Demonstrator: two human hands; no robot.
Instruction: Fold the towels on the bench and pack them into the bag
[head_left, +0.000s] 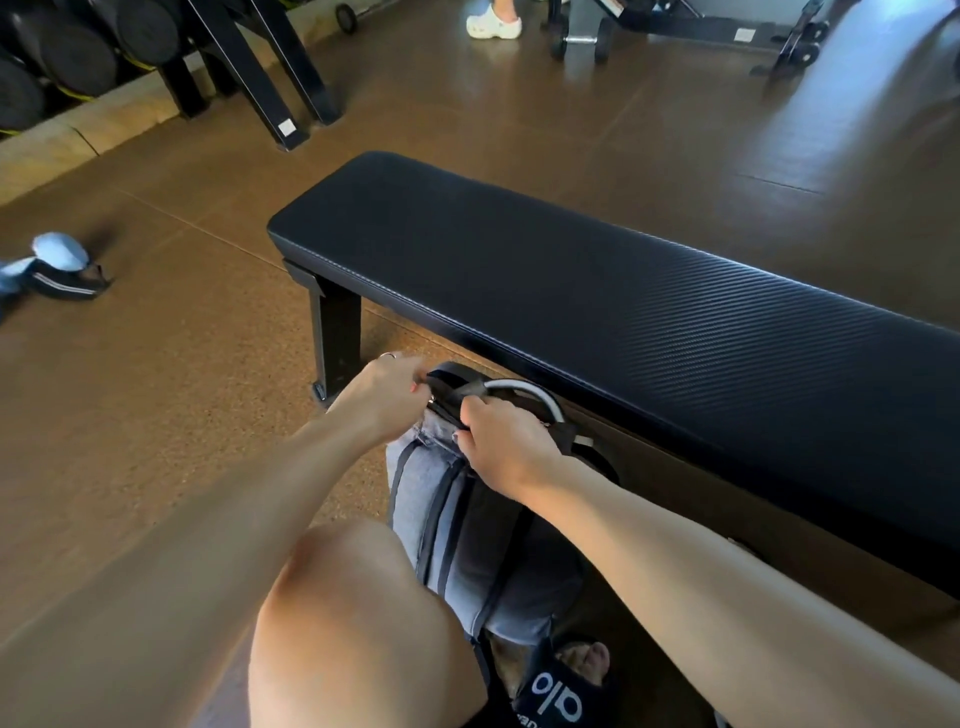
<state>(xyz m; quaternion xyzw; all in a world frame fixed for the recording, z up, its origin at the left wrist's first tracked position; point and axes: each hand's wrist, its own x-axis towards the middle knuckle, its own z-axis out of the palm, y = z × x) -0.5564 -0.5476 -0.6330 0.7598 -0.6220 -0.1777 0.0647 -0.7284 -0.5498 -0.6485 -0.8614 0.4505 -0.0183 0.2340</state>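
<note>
Both grips clench the bag's (467, 530) top end: left hand (387, 397) at far corner, right hand (501, 449) nearer. Bag's long axis runs toward knee, beside counter (597, 291).

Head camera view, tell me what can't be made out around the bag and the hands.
- Bag contents: closed fabric hides any towels, head view.
- Bag's top end: left hand and right hand grip and cover it.
- Bag's lower end: the knee hides it.
- Bench: right end cut off by the frame edge.
</note>
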